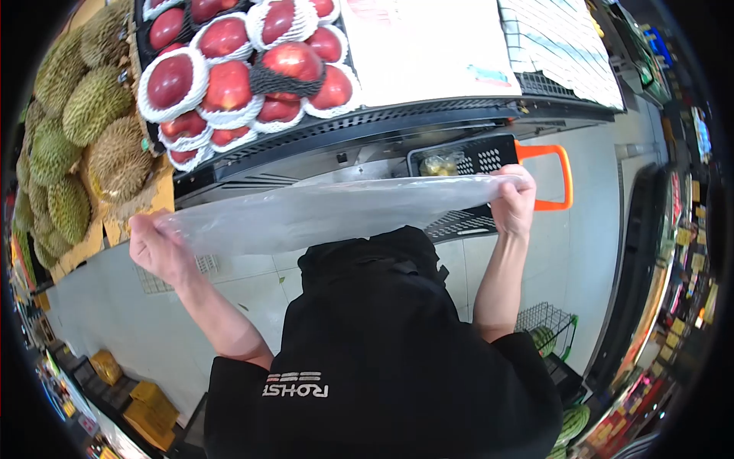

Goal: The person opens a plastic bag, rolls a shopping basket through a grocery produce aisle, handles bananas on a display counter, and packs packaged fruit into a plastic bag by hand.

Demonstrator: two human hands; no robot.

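A clear plastic bag (pixel 329 214) is stretched sideways in front of my body, pulled nearly taut between both hands. My left hand (pixel 157 249) pinches its left end, close to the corner of the durian display. At the other end, my right hand (pixel 515 200) grips the bag with closed fingers, beside a shopping basket (pixel 489 159). Beyond the bag, red apples (pixel 229 86) in white and black foam nets are piled on the display stand.
Spiky durians (pixel 95 107) are heaped on the left. The basket has an orange handle (pixel 567 177) and a bagged item inside. A striped cloth (pixel 562 53) lies on the stand at the right. Watermelons (pixel 573 421) and a wire cart (pixel 547 321) stand at lower right.
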